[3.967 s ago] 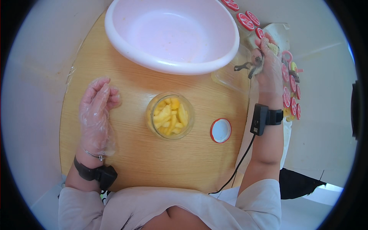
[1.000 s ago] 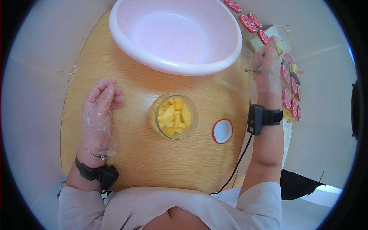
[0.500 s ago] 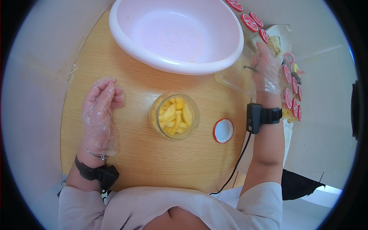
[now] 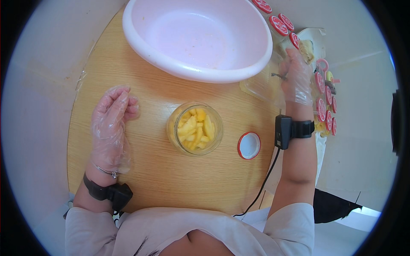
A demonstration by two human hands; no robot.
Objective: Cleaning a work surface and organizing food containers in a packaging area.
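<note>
An open glass jar (image 4: 195, 128) filled with yellow fruit pieces (image 4: 197, 130) stands upright mid-table. To its right lies a red-rimmed lid (image 4: 249, 145), white inside up. My left hand (image 4: 112, 123), in a clear plastic glove, rests left of the jar with its fingers curled in and no object visible in them. My right hand (image 4: 297, 77), gloved likewise, is at the far right beside a clear plastic container (image 4: 265, 83). Its fingers are closed; a small dark thin thing (image 4: 276, 75) pokes out beside them, and I cannot make out what it is.
A large pale pink basin (image 4: 196, 38) takes up the far side of the table (image 4: 171, 183). Several jars with red lids (image 4: 278, 25) line the far right and right edges. A pale lump of food (image 4: 306, 51) lies beyond my right hand. A black cable (image 4: 262, 187) hangs from my right wrist strap.
</note>
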